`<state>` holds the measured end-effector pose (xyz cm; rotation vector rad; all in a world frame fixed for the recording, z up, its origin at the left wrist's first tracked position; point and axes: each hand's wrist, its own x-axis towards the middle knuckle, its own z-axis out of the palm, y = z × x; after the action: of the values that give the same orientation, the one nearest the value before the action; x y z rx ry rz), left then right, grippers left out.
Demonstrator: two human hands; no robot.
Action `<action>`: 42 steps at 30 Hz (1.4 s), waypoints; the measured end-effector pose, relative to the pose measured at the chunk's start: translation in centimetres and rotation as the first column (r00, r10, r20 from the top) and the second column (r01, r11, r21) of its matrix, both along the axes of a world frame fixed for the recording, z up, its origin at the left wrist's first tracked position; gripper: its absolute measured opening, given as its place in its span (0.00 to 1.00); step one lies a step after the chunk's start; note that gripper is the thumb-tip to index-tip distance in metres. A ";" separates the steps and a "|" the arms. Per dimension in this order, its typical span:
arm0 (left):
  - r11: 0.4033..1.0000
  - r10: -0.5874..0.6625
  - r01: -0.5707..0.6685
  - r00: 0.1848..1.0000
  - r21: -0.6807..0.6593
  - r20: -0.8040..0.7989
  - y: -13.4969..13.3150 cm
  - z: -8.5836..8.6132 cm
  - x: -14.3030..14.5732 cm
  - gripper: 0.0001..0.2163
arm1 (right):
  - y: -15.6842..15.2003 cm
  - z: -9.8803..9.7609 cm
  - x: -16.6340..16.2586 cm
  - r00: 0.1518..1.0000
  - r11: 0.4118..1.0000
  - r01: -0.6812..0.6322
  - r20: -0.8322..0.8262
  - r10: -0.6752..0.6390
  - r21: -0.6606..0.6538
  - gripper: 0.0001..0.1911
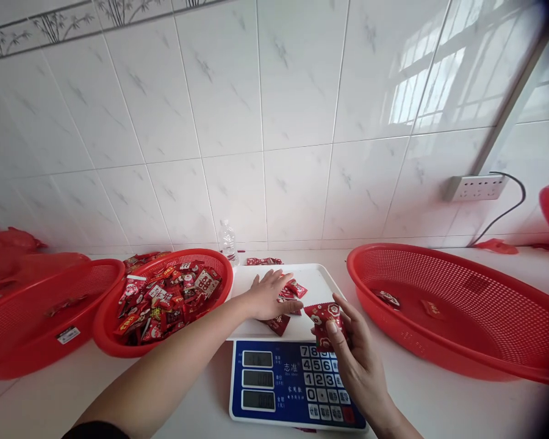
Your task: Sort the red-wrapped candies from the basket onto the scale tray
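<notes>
Right hand, lower right of centre, has thumb and fingers pinched on a shiny red flower-patterned packet. Left hand's well clear of it mid-frame, fingers loosely spread over small red wrapped packets on a white rectangular tray, can't tell if it's gripping any. Blue-and-white digital scale at bottom centre, heaped red plastic basket on the left.
</notes>
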<state>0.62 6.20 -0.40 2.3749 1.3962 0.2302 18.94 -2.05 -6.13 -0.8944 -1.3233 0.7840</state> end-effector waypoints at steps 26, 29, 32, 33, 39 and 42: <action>0.999 -0.035 0.035 0.999 -0.021 0.019 -2.5 -0.6 -1.9 0.38 | 0.1 0.1 0.0 0.999 1.000 0.002 0.037 -0.002 -0.001 0.23; 0.995 -0.091 0.089 0.993 0.035 0.074 -1.6 -0.7 -2.0 0.32 | 0.3 -0.1 0.0 0.999 1.000 0.001 0.047 -0.001 -0.008 0.23; 0.991 -0.129 0.123 0.986 0.054 0.109 -0.4 -0.3 -2.2 0.24 | 0.3 -0.1 0.1 0.999 1.000 -0.005 0.041 0.005 -0.016 0.24; 0.991 -0.127 0.120 0.985 0.065 0.115 -0.1 -0.1 -2.1 0.23 | 0.2 -0.1 0.1 0.999 1.000 -0.009 0.040 0.009 -0.017 0.24; 0.997 -0.045 0.041 0.997 0.065 0.064 1.3 -0.3 0.0 0.29 | 0.3 -0.3 0.1 0.998 1.000 0.000 0.064 0.001 -0.007 0.24; 0.998 -0.049 0.049 0.999 0.037 -0.006 2.1 -0.5 0.6 0.23 | 0.5 -0.4 0.2 0.997 1.000 0.007 0.078 -0.008 0.006 0.23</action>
<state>1.22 8.33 -0.92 2.4380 1.3456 0.2390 19.14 -1.58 -6.49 -0.9327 -1.3895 0.7452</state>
